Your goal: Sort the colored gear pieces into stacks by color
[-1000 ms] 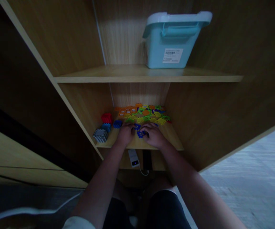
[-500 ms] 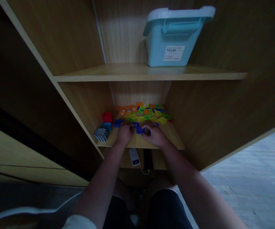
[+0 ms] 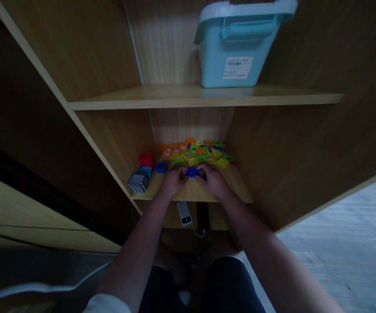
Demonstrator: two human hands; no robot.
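Observation:
Between my two hands are dark blue toothed toy pieces [image 3: 193,172], held close together just above the lower shelf. My left hand [image 3: 174,180] pinches their left side with thumb and fingers. On the right side, my right hand [image 3: 212,179] grips them in a curled pinch. How the pieces join is too small to make out. To the left stand small toothed blocks: a dark blue block [image 3: 161,167], a red block [image 3: 146,159], a light blue block [image 3: 145,172] and a grey block [image 3: 138,183].
Several orange, yellow and green gear-shaped pieces [image 3: 193,161] lie spread at the back of the shelf. A light blue lidded bin [image 3: 236,48] stands on the upper shelf [image 3: 175,103]. Below are a white device [image 3: 184,213] with a cable and a black flat object [image 3: 203,216].
The blue pieces, earlier reaching lower right and spread apart, are now compact between my hands. My right hand has shifted slightly right, and the view has tipped a little downward.

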